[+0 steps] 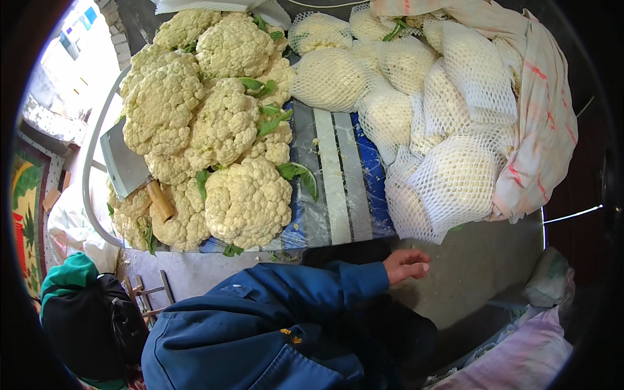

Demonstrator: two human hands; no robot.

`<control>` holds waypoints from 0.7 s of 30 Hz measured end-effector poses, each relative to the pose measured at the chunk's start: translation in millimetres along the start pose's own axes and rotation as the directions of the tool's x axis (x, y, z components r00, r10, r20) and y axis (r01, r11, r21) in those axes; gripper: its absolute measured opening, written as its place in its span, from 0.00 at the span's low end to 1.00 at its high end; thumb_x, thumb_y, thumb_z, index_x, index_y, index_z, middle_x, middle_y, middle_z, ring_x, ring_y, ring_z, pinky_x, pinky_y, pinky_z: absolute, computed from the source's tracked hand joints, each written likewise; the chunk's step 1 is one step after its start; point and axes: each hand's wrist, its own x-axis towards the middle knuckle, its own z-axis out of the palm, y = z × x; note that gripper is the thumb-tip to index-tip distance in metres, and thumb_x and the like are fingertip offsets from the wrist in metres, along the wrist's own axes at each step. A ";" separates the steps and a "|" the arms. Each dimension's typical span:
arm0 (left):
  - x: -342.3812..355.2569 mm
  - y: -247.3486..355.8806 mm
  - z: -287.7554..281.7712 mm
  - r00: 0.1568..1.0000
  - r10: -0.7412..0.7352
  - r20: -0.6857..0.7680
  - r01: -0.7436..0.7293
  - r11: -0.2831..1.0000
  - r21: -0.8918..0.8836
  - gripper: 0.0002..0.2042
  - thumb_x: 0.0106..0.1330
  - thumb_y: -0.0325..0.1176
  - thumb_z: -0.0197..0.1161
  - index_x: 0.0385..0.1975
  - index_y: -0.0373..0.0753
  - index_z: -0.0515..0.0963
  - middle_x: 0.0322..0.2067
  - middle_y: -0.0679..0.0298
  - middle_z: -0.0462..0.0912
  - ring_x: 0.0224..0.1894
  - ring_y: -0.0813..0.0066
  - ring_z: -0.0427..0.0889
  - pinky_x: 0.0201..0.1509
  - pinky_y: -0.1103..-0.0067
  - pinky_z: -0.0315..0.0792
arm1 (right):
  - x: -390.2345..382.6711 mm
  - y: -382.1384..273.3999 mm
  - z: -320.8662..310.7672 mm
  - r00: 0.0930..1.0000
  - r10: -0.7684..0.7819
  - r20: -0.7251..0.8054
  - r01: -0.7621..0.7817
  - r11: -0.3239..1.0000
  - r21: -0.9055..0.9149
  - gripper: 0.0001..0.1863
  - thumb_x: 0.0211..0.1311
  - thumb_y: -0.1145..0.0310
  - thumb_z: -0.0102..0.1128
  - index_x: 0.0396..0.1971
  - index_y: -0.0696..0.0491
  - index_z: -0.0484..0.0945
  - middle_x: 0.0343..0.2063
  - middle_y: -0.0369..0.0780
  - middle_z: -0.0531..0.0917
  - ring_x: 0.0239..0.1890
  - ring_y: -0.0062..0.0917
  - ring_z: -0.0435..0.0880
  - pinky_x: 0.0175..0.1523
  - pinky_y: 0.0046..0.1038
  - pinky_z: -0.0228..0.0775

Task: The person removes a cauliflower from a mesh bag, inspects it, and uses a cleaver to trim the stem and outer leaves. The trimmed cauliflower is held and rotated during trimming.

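My left hand (407, 265), at the end of a blue sleeve, hangs below the table's edge, fingers loosely bent and holding nothing visible. Nearest above it are cauliflowers in white foam nets (455, 182), piled on the table's right side. Bare cauliflower heads (247, 201) with green leaves cover the left side. Among them a cleaver (127, 162) rests tilted, its wooden handle (160, 200) toward me. Between the piles shows the striped, plastic-covered tabletop (335, 169). My right hand is not in view.
A pale red-marked cloth (539, 123) borders the netted pile. Lower left are a black and green bundle (88, 325), a wooden rack (156, 292) and a white sack (78, 231). Pink fabric (507, 351) lies lower right, and a colourful panel (29, 195) stands far left.
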 end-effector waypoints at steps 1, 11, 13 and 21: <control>-7.2 4.7 -1.4 1.000 0.006 -0.009 -0.006 1.000 -0.009 0.20 0.70 0.37 0.65 0.56 0.33 0.74 0.46 0.60 0.83 0.49 0.74 0.81 0.57 0.75 0.75 | 0.7 -1.1 -1.4 1.000 -0.011 -0.015 0.010 1.000 -0.004 0.21 0.62 0.53 0.60 0.44 0.55 0.79 0.39 0.47 0.85 0.41 0.40 0.86 0.46 0.40 0.77; -75.4 44.0 -5.7 0.981 0.166 -0.100 -0.154 0.981 0.120 0.15 0.70 0.30 0.63 0.54 0.33 0.75 0.45 0.60 0.84 0.50 0.74 0.81 0.58 0.76 0.74 | 5.2 3.6 -16.5 0.978 -0.103 -0.179 0.098 0.995 -0.037 0.16 0.65 0.57 0.59 0.39 0.56 0.80 0.36 0.47 0.85 0.38 0.39 0.87 0.44 0.39 0.77; -84.0 51.0 -11.0 0.969 0.222 -0.105 -0.203 0.965 0.163 0.14 0.71 0.29 0.62 0.54 0.33 0.76 0.46 0.60 0.83 0.51 0.74 0.81 0.58 0.75 0.73 | 4.3 8.5 -23.4 0.965 -0.123 -0.233 0.116 0.992 -0.044 0.15 0.65 0.58 0.59 0.38 0.56 0.81 0.35 0.47 0.85 0.38 0.39 0.87 0.44 0.39 0.77; -108.7 49.0 -35.9 0.957 0.186 -0.223 -0.158 0.978 0.140 0.19 0.70 0.35 0.64 0.56 0.31 0.74 0.47 0.61 0.83 0.51 0.76 0.80 0.58 0.76 0.73 | -36.3 21.6 -83.1 0.866 0.031 -0.499 -0.081 0.994 -0.078 0.12 0.66 0.62 0.59 0.34 0.58 0.81 0.31 0.47 0.85 0.35 0.38 0.87 0.41 0.38 0.77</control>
